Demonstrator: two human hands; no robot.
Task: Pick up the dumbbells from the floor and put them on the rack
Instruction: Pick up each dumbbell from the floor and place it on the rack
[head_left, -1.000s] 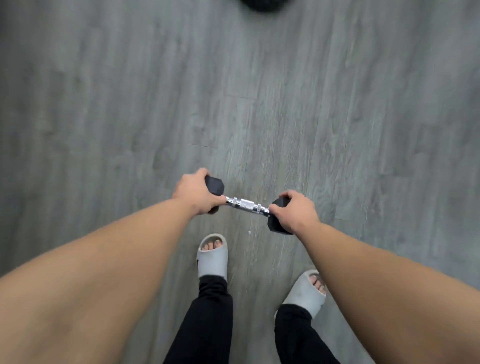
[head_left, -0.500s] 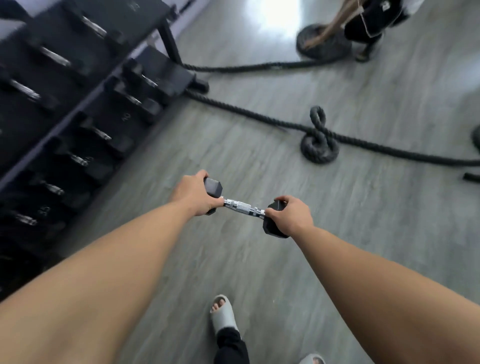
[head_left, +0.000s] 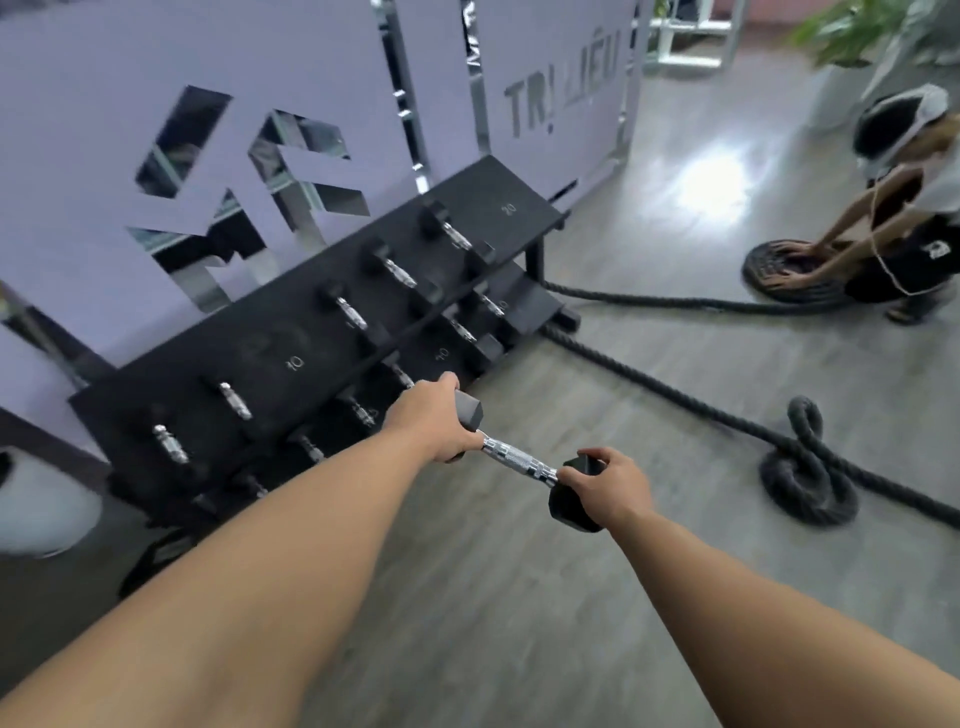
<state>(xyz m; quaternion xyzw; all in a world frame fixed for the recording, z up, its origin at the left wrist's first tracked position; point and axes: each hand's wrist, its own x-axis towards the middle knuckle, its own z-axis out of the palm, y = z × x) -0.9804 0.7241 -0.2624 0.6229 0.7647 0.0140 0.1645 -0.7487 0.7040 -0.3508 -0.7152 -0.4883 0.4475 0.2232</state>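
I hold one black hex dumbbell (head_left: 518, 462) with a chrome handle in the air in front of me, both hands on it. My left hand (head_left: 434, 418) grips its far head and my right hand (head_left: 608, 488) grips its near head, so the handle is bare between them. The black tiered rack (head_left: 291, 332) stands ahead and to the left against a lilac wall, with several dumbbells resting on its shelves. The held dumbbell is close to the rack's front edge, apart from it.
A thick black battle rope (head_left: 800, 478) lies knotted on the grey floor to the right and runs toward the rack's foot. Another person (head_left: 893, 218) crouches at the far right over a coiled rope (head_left: 789, 275). A white object (head_left: 41, 509) sits at the left edge.
My view has swung up from the floor and my feet to the rack and wall. The dumbbell stays held in both hands and is now nearer the rack.
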